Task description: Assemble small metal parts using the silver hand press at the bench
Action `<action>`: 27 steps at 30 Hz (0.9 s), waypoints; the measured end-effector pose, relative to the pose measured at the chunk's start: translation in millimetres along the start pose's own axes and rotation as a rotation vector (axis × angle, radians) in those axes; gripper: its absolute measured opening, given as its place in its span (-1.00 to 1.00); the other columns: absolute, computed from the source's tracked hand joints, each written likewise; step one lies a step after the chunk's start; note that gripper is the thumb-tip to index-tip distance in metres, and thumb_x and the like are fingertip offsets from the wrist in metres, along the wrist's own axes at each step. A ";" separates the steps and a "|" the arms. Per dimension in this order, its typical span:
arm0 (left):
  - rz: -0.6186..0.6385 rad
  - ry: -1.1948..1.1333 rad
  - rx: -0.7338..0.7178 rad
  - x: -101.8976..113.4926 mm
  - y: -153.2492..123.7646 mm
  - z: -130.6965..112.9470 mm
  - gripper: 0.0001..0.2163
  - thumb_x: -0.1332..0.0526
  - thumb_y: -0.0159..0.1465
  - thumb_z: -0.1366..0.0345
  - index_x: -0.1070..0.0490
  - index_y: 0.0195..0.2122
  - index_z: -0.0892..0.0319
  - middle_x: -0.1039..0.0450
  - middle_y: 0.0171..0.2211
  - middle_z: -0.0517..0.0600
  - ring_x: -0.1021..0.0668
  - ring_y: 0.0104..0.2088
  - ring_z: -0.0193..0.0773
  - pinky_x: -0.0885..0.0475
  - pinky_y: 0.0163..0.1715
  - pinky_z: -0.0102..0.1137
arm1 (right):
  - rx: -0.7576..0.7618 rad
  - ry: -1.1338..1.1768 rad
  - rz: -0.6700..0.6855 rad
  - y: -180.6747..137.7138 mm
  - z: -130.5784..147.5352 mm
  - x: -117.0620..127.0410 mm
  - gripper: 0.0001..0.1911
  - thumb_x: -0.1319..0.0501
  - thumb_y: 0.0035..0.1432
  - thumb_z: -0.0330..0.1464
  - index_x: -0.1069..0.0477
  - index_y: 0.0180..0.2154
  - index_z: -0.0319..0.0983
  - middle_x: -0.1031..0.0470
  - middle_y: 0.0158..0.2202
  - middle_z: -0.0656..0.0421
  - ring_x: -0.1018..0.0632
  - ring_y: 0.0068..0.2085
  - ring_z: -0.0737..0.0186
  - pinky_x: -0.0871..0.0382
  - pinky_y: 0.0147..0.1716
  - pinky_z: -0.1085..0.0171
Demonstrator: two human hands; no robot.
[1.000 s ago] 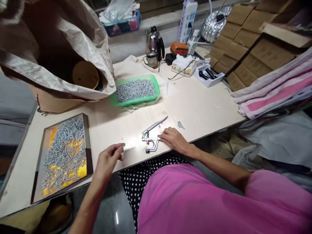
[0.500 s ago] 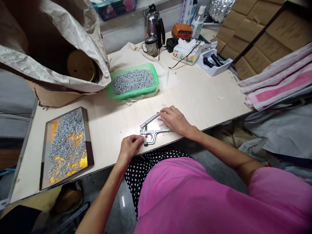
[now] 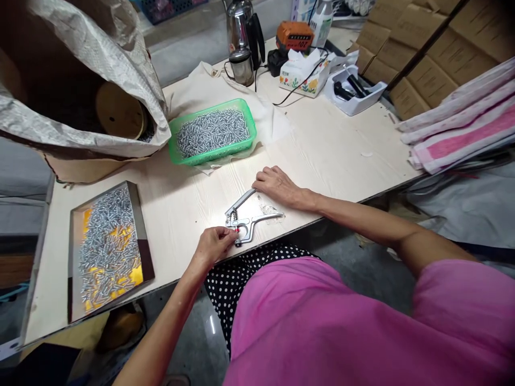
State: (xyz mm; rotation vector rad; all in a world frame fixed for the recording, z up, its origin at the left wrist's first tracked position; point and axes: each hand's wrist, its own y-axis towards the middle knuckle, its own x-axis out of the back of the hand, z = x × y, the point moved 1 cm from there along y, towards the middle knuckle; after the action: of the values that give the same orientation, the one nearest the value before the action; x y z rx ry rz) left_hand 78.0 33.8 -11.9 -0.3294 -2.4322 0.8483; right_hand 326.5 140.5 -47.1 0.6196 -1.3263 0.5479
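Silver hand pliers (image 3: 251,221), of the snap-fastener press kind, lie on the table near its front edge, handles spread, with a spring and a red spot by the jaws. My right hand (image 3: 277,187) has its fingers curled at the end of the upper handle; the lower handle lies free of it. At the jaws, my left hand (image 3: 215,244) is closed in a pinch, thumb and forefinger together. Whatever it pinches is too small to make out. Beyond the pliers, a green basket (image 3: 213,158) holds many small metal pins (image 3: 213,131).
At the left lies a shallow tray (image 3: 139,230) of similar metal pins, with a large woven sack (image 3: 132,48) behind it. Farther back are a steel kettle (image 3: 238,29), a metal cup (image 3: 242,69), a tissue box (image 3: 303,75) and a white tray (image 3: 358,104). Cardboard boxes (image 3: 422,59) stand at right.
My right hand has come off the lower handle and shifted up to the upper handle's end. My left hand stays pinched at the jaws. The view has shifted slightly.
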 end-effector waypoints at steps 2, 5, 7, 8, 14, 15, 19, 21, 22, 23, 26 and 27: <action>0.027 -0.003 0.031 5.8 -3.2 2.8 -0.61 -0.40 -0.03 -0.09 -0.54 -0.50 0.20 -0.29 -0.70 -0.15 -0.26 -0.64 -0.39 -0.12 -0.57 -0.43 | 0.038 -0.009 0.002 8.0 6.4 -0.2 -0.72 -0.03 0.50 -0.41 -0.53 -0.07 -0.22 -0.53 -0.08 -0.02 -0.34 -0.03 -0.03 -0.05 -0.15 0.09; 0.026 -0.046 0.068 12.4 -12.2 10.1 -0.55 -0.41 -0.09 -0.14 -0.54 -0.49 0.22 -0.29 -0.69 -0.15 -0.24 -0.63 -0.41 -0.11 -0.57 -0.43 | 0.076 -0.021 0.000 18.1 19.0 -2.0 -0.72 -0.01 0.50 -0.42 -0.51 -0.08 -0.21 -0.54 -0.10 0.00 -0.33 -0.05 -0.02 -0.04 -0.17 0.09; 0.013 -0.080 0.093 14.0 -19.1 15.3 -0.54 -0.41 -0.09 -0.16 -0.52 -0.52 0.21 -0.28 -0.69 -0.16 -0.24 -0.63 -0.42 -0.11 -0.57 -0.43 | 0.093 -0.028 0.013 20.9 26.7 -3.9 -0.72 -0.01 0.50 -0.43 -0.50 -0.08 -0.21 -0.54 -0.12 0.01 -0.33 -0.07 -0.01 -0.03 -0.18 0.09; 0.003 -0.095 0.104 14.0 -22.2 17.6 -0.54 -0.42 -0.09 -0.15 -0.51 -0.53 0.21 -0.28 -0.69 -0.16 -0.25 -0.63 -0.42 -0.12 -0.57 -0.44 | 0.099 -0.032 0.017 21.0 29.8 -5.0 -0.72 0.00 0.50 -0.44 -0.50 -0.08 -0.21 -0.54 -0.12 0.02 -0.33 -0.07 0.00 -0.02 -0.19 0.10; -0.064 -0.148 0.188 11.5 -30.0 23.6 -0.62 -0.47 -0.06 -0.03 -0.51 -0.50 0.20 -0.34 -0.64 -0.16 -0.34 -0.60 -0.39 -0.24 -0.57 -0.45 | 0.098 0.002 -0.029 14.9 35.9 -8.6 -0.72 -0.01 0.50 -0.48 -0.50 -0.10 -0.20 -0.54 -0.12 0.04 -0.33 -0.08 0.03 0.03 -0.20 0.10; -0.066 -0.143 0.198 11.6 -29.9 23.3 -0.64 -0.47 -0.04 0.00 -0.50 -0.51 0.20 -0.34 -0.64 -0.15 -0.34 -0.60 -0.39 -0.25 -0.56 -0.45 | 0.095 0.019 -0.036 14.5 35.7 -8.8 -0.72 -0.02 0.49 -0.48 -0.51 -0.10 -0.20 -0.54 -0.13 0.05 -0.33 -0.08 0.03 0.03 -0.20 0.10; -0.035 -0.130 0.214 12.5 -29.5 20.7 -0.67 -0.47 -0.02 0.03 -0.49 -0.53 0.20 -0.32 -0.64 -0.16 -0.35 -0.59 -0.39 -0.26 -0.56 -0.46 | 0.091 0.025 -0.045 18.2 36.3 -8.2 -0.72 -0.02 0.50 -0.47 -0.51 -0.11 -0.19 -0.54 -0.13 0.06 -0.33 -0.08 0.04 0.03 -0.19 0.09; -0.027 -0.136 0.220 12.7 -29.8 20.0 -0.65 -0.48 -0.05 0.02 -0.49 -0.53 0.20 -0.31 -0.65 -0.16 -0.34 -0.59 -0.39 -0.26 -0.56 -0.46 | 0.091 0.017 -0.046 23.6 37.8 -7.8 -0.71 -0.01 0.51 -0.45 -0.51 -0.11 -0.18 -0.54 -0.13 0.07 -0.33 -0.07 0.04 0.02 -0.19 0.08; -0.030 -0.139 0.223 12.6 -30.0 20.0 -0.64 -0.49 -0.06 0.01 -0.48 -0.54 0.20 -0.30 -0.65 -0.17 -0.34 -0.59 -0.39 -0.26 -0.56 -0.46 | 0.092 0.016 -0.046 27.0 38.6 -7.6 -0.70 0.00 0.52 -0.45 -0.51 -0.11 -0.18 -0.55 -0.13 0.07 -0.33 -0.07 0.04 0.01 -0.18 0.08; -0.036 -0.142 0.225 12.4 -30.3 20.2 -0.63 -0.49 -0.08 0.00 -0.48 -0.54 0.20 -0.30 -0.65 -0.17 -0.34 -0.59 -0.39 -0.27 -0.56 -0.46 | 0.095 0.015 -0.044 30.6 39.5 -7.4 -0.70 0.00 0.52 -0.45 -0.51 -0.11 -0.19 -0.55 -0.12 0.06 -0.34 -0.07 0.04 0.00 -0.17 0.08; -0.062 -0.156 0.229 11.6 -31.1 22.2 -0.60 -0.50 -0.12 -0.04 -0.48 -0.53 0.20 -0.32 -0.64 -0.16 -0.36 -0.59 -0.39 -0.28 -0.56 -0.45 | 0.130 0.007 -0.002 40.3 41.6 -6.7 -0.71 0.00 0.50 -0.45 -0.51 -0.12 -0.20 -0.55 -0.12 0.04 -0.35 -0.06 0.03 -0.06 -0.15 0.07; -0.071 -0.162 0.229 11.4 -31.3 22.9 -0.59 -0.50 -0.12 -0.04 -0.49 -0.52 0.21 -0.33 -0.64 -0.16 -0.36 -0.59 -0.39 -0.29 -0.56 -0.45 | 0.138 0.010 0.024 42.1 41.9 -5.9 -0.71 -0.01 0.49 -0.45 -0.51 -0.13 -0.21 -0.55 -0.12 0.03 -0.36 -0.06 0.02 -0.09 -0.14 0.07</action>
State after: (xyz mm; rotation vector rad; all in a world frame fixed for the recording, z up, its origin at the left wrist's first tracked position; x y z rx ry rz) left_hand 54.2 2.5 -2.5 -0.0914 -2.4433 1.1472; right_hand 266.9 141.9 -43.2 0.7139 -1.2949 0.6659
